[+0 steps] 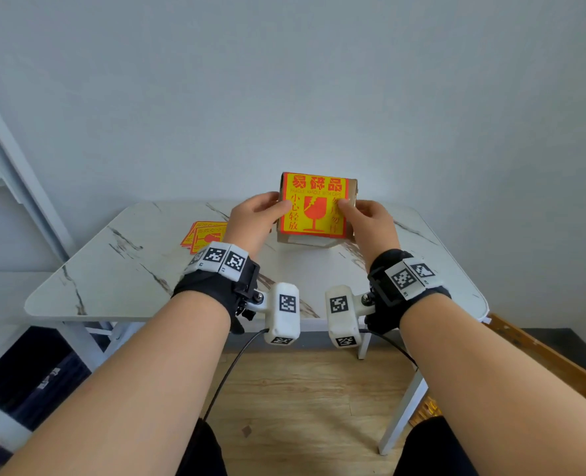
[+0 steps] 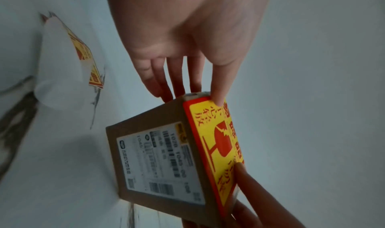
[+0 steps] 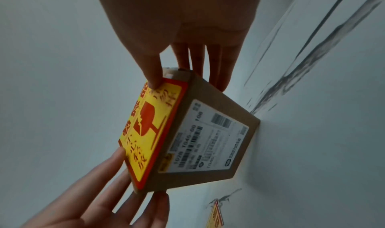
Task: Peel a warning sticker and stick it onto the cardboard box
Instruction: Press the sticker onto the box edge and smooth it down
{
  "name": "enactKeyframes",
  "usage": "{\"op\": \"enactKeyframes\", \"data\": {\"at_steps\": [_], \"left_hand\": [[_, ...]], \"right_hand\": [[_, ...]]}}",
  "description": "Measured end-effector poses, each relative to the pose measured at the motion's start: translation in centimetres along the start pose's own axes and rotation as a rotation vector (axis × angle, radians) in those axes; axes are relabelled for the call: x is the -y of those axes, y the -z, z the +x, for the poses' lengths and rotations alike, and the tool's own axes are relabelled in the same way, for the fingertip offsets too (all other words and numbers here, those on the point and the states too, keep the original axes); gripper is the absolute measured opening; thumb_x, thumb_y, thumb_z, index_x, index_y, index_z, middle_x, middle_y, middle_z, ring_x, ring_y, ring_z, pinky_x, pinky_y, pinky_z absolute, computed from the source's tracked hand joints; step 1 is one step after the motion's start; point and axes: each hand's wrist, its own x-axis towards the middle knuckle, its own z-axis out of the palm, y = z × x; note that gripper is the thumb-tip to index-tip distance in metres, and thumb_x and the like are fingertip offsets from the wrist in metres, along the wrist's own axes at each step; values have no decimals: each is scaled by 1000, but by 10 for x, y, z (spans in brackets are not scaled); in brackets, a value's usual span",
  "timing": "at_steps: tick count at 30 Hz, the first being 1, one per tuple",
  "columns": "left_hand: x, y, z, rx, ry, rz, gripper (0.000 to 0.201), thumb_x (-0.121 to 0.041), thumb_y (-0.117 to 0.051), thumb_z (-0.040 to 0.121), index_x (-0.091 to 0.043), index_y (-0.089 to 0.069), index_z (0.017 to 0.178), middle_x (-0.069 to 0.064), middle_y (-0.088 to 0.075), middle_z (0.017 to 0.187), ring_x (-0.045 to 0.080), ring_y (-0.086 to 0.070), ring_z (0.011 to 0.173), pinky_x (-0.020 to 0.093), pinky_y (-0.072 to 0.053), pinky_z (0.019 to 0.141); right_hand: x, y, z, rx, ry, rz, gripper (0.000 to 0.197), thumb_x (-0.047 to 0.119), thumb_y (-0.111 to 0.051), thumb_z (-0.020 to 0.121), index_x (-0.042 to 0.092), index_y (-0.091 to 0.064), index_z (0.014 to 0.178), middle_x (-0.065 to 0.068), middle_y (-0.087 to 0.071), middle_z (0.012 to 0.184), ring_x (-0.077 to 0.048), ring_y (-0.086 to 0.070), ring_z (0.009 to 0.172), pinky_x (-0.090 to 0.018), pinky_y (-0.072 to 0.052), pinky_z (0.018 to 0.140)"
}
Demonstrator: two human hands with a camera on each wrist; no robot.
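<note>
The brown cardboard box (image 1: 352,187) is held tilted over the white marble table (image 1: 147,269), and its lower edge seems to touch the tabletop. A yellow and red fragile warning sticker (image 1: 313,209) covers the face turned toward me. My left hand (image 1: 277,207) pinches the box's left side, thumb on the sticker (image 2: 218,141) and fingers (image 2: 166,90) behind. My right hand (image 1: 348,206) pinches the right side the same way, thumb on the sticker (image 3: 152,124) and fingers (image 3: 220,80) behind. A white shipping label (image 2: 158,159) is on the box's underside.
A small stack of spare warning stickers (image 1: 204,235) lies on the table to the left of the box. A white shelf frame (image 1: 6,166) stands at far left. A wall rises just behind the table, and a wooden floor (image 1: 301,389) lies below.
</note>
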Motion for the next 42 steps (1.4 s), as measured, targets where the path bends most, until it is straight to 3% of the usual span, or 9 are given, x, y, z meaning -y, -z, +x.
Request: {"op": "enactKeyframes", "data": {"at_steps": [4, 8, 13, 19, 25, 28, 31, 35, 42], "left_hand": [[-3, 0, 1, 107, -10, 63, 56, -32, -75, 77, -35, -58, 131, -6, -65, 124, 18, -59, 118, 39, -45, 102], [-1, -3, 0, 77, -25, 67, 54, -42, -70, 82, -34, -57, 133, -5, -66, 114, 20, -64, 112, 43, -53, 97], [0, -11, 0, 11, -41, 260, 79, -69, -58, 72, -25, -51, 136, -4, -61, 130, 21, -60, 118, 45, -51, 99], [-6, -21, 3, 20, -24, 290, 58, -59, -42, 92, -19, -44, 134, 2, -62, 121, 25, -63, 110, 47, -52, 96], [-2, -25, 3, 160, 23, 329, 62, -60, -18, 97, -22, -41, 140, 5, -59, 131, 28, -58, 116, 45, -46, 103], [-2, -30, 15, 189, 62, 354, 64, -59, -14, 97, -16, -58, 118, 3, -57, 106, 24, -58, 96, 44, -48, 99], [2, -35, 30, 170, 98, 383, 58, -64, -16, 94, -21, -54, 98, 4, -53, 100, 25, -58, 92, 50, -49, 100], [7, -41, 46, 155, 130, 344, 56, -45, -22, 102, -8, -49, 133, 11, -55, 131, 31, -55, 120, 47, -43, 106], [18, -52, 83, 104, 101, 334, 42, -36, -30, 102, -15, -52, 131, 8, -59, 132, 29, -57, 119, 42, -46, 102]], "right_hand": [[9, -2, 5, -73, 16, -62, 50, 52, -65, 81, 12, -62, 111, -4, -70, 107, -20, -68, 95, -44, -56, 91], [9, -4, 2, 34, 105, -110, 44, 52, -61, 85, 19, -67, 113, 0, -74, 104, -18, -70, 94, -42, -56, 90], [1, -9, -1, 32, 124, -119, 38, 52, -51, 91, 25, -64, 114, 3, -72, 104, -18, -69, 97, -40, -55, 89], [2, -8, 7, 50, 46, -114, 69, 57, -54, 89, 13, -42, 142, -4, -54, 134, -18, -56, 115, -31, -42, 89], [-5, -5, 13, 170, -48, -177, 81, 38, -74, 83, 12, -30, 146, 3, -56, 125, -22, -60, 116, -39, -52, 97], [-11, -6, 30, 155, -139, -318, 65, 18, -66, 89, 9, -30, 142, -5, -57, 131, -30, -63, 113, -45, -54, 95], [-13, -9, 47, 176, -125, -458, 46, 21, -51, 93, 18, -43, 138, -11, -58, 132, -31, -64, 108, -43, -54, 92], [-13, -14, 71, 189, -119, -540, 41, 28, -43, 94, 22, -51, 133, -12, -54, 135, -29, -63, 99, -40, -52, 93], [-16, -34, 110, 140, -196, -455, 50, 11, -52, 92, 6, -36, 140, -14, -57, 132, -31, -60, 116, -40, -52, 96]]}}
